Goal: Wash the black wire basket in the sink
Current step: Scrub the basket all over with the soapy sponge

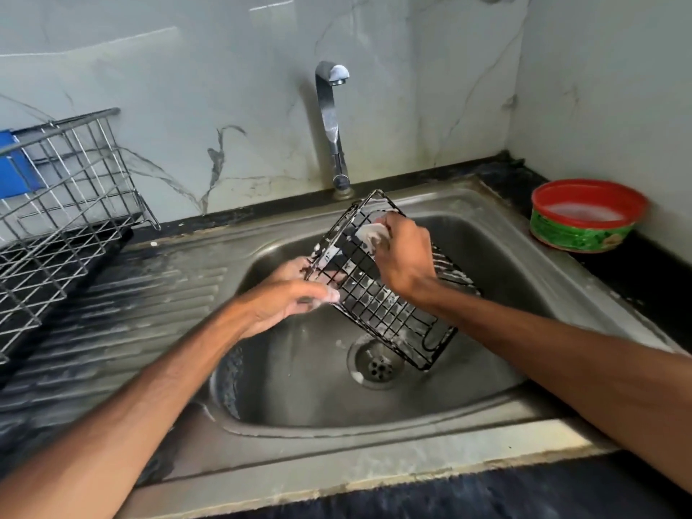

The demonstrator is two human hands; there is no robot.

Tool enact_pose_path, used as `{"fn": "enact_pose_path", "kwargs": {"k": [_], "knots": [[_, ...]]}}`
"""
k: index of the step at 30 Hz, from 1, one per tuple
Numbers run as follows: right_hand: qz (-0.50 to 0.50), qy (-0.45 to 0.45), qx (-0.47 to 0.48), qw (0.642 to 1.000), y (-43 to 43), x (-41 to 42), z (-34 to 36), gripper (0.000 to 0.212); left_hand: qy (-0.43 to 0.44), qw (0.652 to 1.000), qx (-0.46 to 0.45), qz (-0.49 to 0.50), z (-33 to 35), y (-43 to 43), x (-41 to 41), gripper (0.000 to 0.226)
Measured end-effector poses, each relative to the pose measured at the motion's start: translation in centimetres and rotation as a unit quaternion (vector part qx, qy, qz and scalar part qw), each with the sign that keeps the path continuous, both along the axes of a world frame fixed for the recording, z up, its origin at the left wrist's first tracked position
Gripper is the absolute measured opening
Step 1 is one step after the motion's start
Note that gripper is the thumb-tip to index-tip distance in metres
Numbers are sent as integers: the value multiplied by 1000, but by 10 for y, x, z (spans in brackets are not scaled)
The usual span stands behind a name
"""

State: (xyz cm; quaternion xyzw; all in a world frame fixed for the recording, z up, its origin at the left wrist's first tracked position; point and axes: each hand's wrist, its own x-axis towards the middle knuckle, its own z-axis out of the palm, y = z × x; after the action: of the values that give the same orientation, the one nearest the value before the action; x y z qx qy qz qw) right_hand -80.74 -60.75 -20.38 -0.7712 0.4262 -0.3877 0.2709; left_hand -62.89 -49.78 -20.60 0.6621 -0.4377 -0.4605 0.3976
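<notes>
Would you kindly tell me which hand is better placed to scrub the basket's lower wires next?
Probably the right hand: it holds the white sponge against the black wire basket, while the left hand grips the basket's side.

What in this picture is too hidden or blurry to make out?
Head view only:
- The white pad in the right hand is mostly covered by its fingers; its kind is unclear.
- Fingers of the left hand lie partly hidden behind the black wire basket.
- The blue thing is cut off by the left edge, behind the dish rack.
- The label on the green tub is blurred.
</notes>
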Motion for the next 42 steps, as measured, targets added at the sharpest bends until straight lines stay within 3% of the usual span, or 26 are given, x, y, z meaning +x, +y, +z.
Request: {"fn": "enact_pose_path", "kwargs": {"k": [5,7,13,18,20,24,27,29,31,38,42], "knots": [[53,-14,-27,998,7,2,2,29,-129,991,17,2,10,5,1,95],[73,-22,-42,996,13,6,1,27,-150,989,2,4,15,7,7,96],[144,-10,-78,986,33,17,-5,21,-188,980,-59,37,3,8,2,58],[165,100,8,981,29,23,-31,16,-178,981,-74,40,4,9,-2,63],[169,99,-11,981,29,27,-30,11,-182,978,-93,38,2,9,-4,71],[175,46,-77,980,39,53,-27,35,-183,977,-106,36,-2,8,-2,74],[232,55,-99,966,55,66,-45,22,-164,980,-102,50,-3,8,-1,73],[281,70,-128,949,58,63,-55,24,-162,982,-85,47,-3,7,1,58],[316,102,-147,932,50,59,-61,32,-172,982,-65,48,-4,8,5,37],[335,310,-205,866,11,31,-71,33,-184,980,-59,52,-6,8,8,55],[314,285,-180,888,10,37,-61,36,-197,977,-66,40,0,11,4,52]]}}
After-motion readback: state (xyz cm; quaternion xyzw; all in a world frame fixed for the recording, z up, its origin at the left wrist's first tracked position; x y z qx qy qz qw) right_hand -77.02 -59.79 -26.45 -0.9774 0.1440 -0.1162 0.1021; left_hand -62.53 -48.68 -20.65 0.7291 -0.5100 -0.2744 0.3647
